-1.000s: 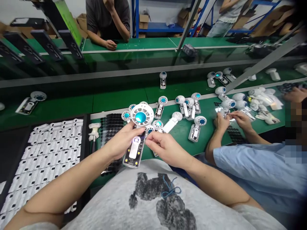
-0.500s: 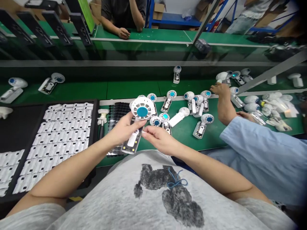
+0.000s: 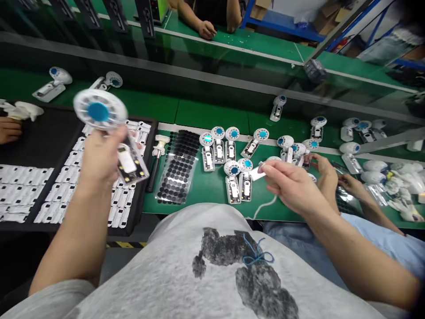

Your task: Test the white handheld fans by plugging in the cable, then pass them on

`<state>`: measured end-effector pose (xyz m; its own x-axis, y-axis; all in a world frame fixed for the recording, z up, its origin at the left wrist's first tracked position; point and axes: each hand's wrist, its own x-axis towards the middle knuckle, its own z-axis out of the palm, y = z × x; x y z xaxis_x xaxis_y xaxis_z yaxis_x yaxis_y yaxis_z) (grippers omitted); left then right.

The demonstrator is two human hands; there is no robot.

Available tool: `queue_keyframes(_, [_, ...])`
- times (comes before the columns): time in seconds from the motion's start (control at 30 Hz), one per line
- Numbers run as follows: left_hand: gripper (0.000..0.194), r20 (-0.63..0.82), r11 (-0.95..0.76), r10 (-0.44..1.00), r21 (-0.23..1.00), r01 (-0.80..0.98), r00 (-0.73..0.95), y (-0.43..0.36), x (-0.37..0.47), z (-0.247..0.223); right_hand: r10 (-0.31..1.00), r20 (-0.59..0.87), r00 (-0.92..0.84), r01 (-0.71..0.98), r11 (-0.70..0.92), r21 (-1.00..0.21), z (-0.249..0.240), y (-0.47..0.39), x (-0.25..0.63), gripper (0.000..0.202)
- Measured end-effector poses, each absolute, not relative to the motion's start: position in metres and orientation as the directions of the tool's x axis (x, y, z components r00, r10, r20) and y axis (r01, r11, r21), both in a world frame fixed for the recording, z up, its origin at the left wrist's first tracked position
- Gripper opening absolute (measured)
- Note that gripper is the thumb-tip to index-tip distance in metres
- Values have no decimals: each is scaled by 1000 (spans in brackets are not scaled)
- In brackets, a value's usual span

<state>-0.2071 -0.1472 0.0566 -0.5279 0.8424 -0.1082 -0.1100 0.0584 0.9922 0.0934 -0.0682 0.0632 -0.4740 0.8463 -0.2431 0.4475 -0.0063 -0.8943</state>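
Note:
Up at the left, my left hand is closed round the neck of a handheld device with a white round head, a blue disc and a clear handle showing its circuit board. It is over the tray of white parts, slightly blurred. My right hand pinches the end of a white cable that hangs in a curve towards my lap; a small metal tip shows at the fingertips. Below and left of that hand, several similar devices lie on the green bench.
White casings fill a black tray at left. Beside it lie a screwdriver-like tool and a sheet of black round pads. A co-worker's hands work at right; another hand shows at far left. A metal rail crosses behind.
My left hand has carried the device left and up, over the tray. My right hand has moved right with the cable, apart from the device. The view has shifted.

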Motion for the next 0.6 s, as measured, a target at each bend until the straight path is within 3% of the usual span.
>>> queue_keyframes(0.07, [21, -136, 21, 852, 974, -227, -506, -141, -222, 39, 816, -208, -539, 490, 104, -866, 39, -58, 80, 22])
queue_keyframes(0.17, [30, -322, 217, 922, 889, -403, -214, -123, -209, -17, 742, -177, -647, 579, 327, -747, -21, -55, 31, 14])
queue_keyframes(0.37, [30, -469, 283, 836, 812, -510, -284, -113, -188, -125, 704, -189, -684, 628, 437, -644, -117, -74, -29, 14])
queue_keyframes(0.6, [36, -473, 236, 803, 811, -536, -362, -118, -200, -140, 682, -261, -683, 677, 457, -577, -132, -82, -29, 19])
